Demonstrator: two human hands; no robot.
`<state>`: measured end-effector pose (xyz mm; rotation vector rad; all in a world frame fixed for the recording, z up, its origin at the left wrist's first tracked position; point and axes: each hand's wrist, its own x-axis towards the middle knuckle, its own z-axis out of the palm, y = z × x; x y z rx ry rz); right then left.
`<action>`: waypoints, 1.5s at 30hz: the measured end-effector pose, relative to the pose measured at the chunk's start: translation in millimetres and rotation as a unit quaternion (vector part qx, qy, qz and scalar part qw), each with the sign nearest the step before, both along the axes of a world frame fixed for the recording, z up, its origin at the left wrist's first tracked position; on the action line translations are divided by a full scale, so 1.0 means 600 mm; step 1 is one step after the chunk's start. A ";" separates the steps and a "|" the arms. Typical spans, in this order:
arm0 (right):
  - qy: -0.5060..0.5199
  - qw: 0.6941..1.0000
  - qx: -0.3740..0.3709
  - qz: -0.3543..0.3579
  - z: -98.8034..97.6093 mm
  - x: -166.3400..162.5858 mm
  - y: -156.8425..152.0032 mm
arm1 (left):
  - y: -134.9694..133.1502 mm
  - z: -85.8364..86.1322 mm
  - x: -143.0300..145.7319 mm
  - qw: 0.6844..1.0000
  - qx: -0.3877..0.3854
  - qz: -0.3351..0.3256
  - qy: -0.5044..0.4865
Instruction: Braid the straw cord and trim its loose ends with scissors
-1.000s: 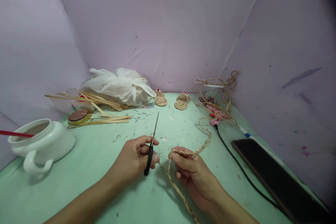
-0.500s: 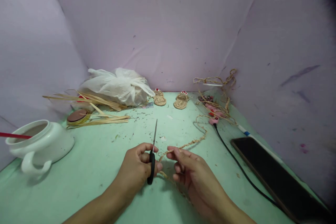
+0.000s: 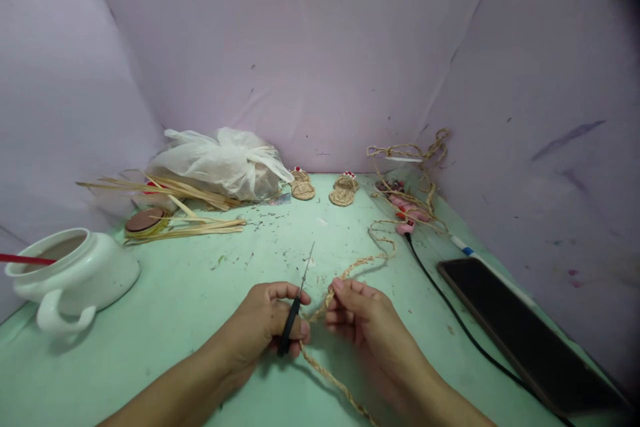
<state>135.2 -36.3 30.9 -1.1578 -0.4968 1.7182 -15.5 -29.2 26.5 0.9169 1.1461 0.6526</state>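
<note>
Black-handled scissors (image 3: pixel 291 325) hang across the fingers of my left hand (image 3: pixel 270 317), their blades pointing up and away. The thumb and fingers of that hand also pinch a braided straw-coloured cord (image 3: pixel 334 381). Close by on the right, my right hand (image 3: pixel 367 320) pinches the same cord between thumb and fingertips. From there the cord runs up to the far right pile, and its other stretch trails down to the bottom edge. Two small woven slippers (image 3: pixel 302 187) with red and white beads stand at the back.
At left are a white ceramic pot (image 3: pixel 107 270) with a red stick, a round tin (image 3: pixel 146 221), dry straw strips (image 3: pixel 200 230) and a white plastic bag (image 3: pixel 225 163). At right lie a phone (image 3: pixel 520 333), a black cable (image 3: pixel 450 310) and a pink object (image 3: pixel 407 210) under tangled cord.
The scissors have tilted further to the right in my left hand. My right hand has shifted slightly, and the cord's near stretch now swings lower into view.
</note>
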 end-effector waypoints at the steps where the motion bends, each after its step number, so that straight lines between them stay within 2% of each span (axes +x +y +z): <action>1: 0.039 0.998 -0.034 0.021 0.001 -0.001 -0.002 | 0.001 0.002 0.000 1.000 0.007 -0.003 0.009; 4: 0.134 0.977 -0.135 0.096 -0.001 -0.004 -0.008 | 0.001 0.003 0.003 1.000 0.012 -0.025 0.008; 6: 0.153 0.972 -0.145 0.107 -0.003 -0.004 -0.007 | 0.002 0.003 0.006 0.999 0.009 -0.036 0.014; 9: 0.141 0.982 -0.111 0.051 -0.006 0.002 0.003 | 0.005 0.009 0.005 0.996 0.055 -0.030 0.065; 11: 0.124 0.987 -0.102 0.012 -0.004 0.008 0.013 | 0.008 0.022 -0.004 0.978 0.154 -0.031 0.140; 12: 0.115 0.988 -0.105 0.001 -0.003 0.011 0.018 | 0.009 0.030 -0.010 0.955 0.219 -0.042 0.195; 13: 0.107 0.988 -0.108 -0.008 -0.001 0.014 0.022 | 0.009 0.038 -0.018 0.917 0.292 -0.058 0.264; 16: 0.082 0.990 -0.114 -0.020 0.003 0.020 0.028 | 0.007 0.057 -0.038 0.766 0.464 -0.142 0.421; 17: 0.076 0.990 -0.115 -0.020 0.004 0.020 0.028 | 0.006 0.060 -0.042 0.722 0.501 -0.166 0.447; 19: 0.074 0.991 -0.112 -0.017 0.005 0.021 0.027 | 0.006 0.060 -0.047 0.652 0.550 -0.205 0.480; 21: 0.078 0.991 -0.105 -0.011 0.005 0.020 0.024 | 0.006 0.055 -0.048 0.606 0.568 -0.236 0.504; 22: 0.078 0.992 -0.098 -0.010 0.005 0.020 0.023 | 0.006 0.051 -0.047 0.593 0.571 -0.246 0.511; 28: 0.070 0.996 -0.060 -0.011 0.003 0.020 0.019 | 0.005 0.037 -0.046 0.573 0.570 -0.255 0.531; 33: 0.066 0.996 -0.056 -0.008 0.004 0.019 0.019 | 0.003 0.043 -0.045 0.562 0.564 -0.272 0.540; 45: 0.035 0.999 -0.011 -0.002 0.012 0.023 0.015 | 0.008 0.050 -0.053 0.588 0.495 -0.330 0.548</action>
